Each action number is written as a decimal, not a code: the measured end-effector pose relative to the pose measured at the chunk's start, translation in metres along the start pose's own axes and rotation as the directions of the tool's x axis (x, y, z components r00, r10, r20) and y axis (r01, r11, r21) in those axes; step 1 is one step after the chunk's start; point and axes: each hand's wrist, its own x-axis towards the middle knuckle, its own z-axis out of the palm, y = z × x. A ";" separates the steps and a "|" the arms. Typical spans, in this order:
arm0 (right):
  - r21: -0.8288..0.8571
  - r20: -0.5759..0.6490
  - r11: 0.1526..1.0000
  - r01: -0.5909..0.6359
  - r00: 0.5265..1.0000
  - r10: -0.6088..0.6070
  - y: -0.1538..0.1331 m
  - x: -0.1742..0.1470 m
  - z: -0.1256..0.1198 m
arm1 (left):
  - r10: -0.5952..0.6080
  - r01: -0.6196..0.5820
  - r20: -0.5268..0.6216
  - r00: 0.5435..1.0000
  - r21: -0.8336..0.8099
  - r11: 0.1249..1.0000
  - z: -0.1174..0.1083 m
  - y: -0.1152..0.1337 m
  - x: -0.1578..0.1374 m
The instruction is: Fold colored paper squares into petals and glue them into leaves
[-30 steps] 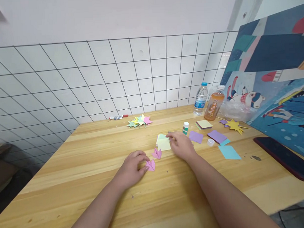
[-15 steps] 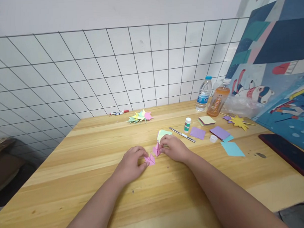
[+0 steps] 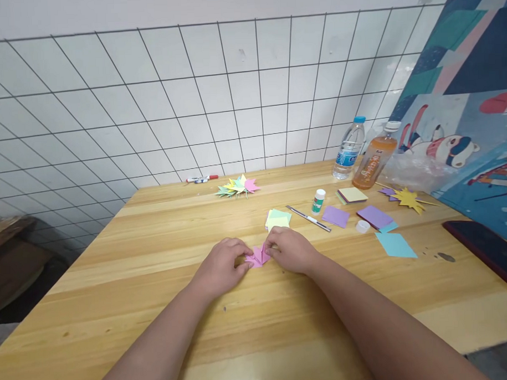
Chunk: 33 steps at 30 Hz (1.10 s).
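Observation:
Two folded pink paper pieces (image 3: pixel 258 256) meet on the wooden table in front of me. My left hand (image 3: pixel 226 266) pinches the left piece between thumb and fingers, low against the tabletop. From the right, my right hand (image 3: pixel 289 251) grips the other pink piece by its edge. The two pieces touch or overlap; exactly how they join is too small to tell. Just behind my right hand lies a small stack of green and yellow paper squares (image 3: pixel 278 219).
A craft knife (image 3: pixel 308 218), glue stick (image 3: pixel 319 201), white cap (image 3: pixel 363 226) and purple paper (image 3: pixel 336 216) lie to the right. Behind stand a water bottle (image 3: pixel 350 149) and an orange drink bottle (image 3: pixel 376 157). Folded paper stars (image 3: pixel 239 186) and markers (image 3: pixel 202 179) lie near the tiled wall.
The two pink pieces, apart before, have been brought together, with my hands closer to each other. The camera view has shifted slightly.

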 end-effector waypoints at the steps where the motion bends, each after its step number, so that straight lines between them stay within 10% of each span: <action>1: -0.001 0.004 1.000 -0.001 1.000 0.001 0.000 0.000 0.000 | 0.000 0.000 0.005 1.000 0.001 1.000 0.000 0.000 0.000; 33: -0.067 -0.035 0.997 -0.039 0.999 0.037 -0.007 0.001 0.007 | 0.171 -0.173 0.026 0.985 0.085 0.981 -0.003 0.008 0.001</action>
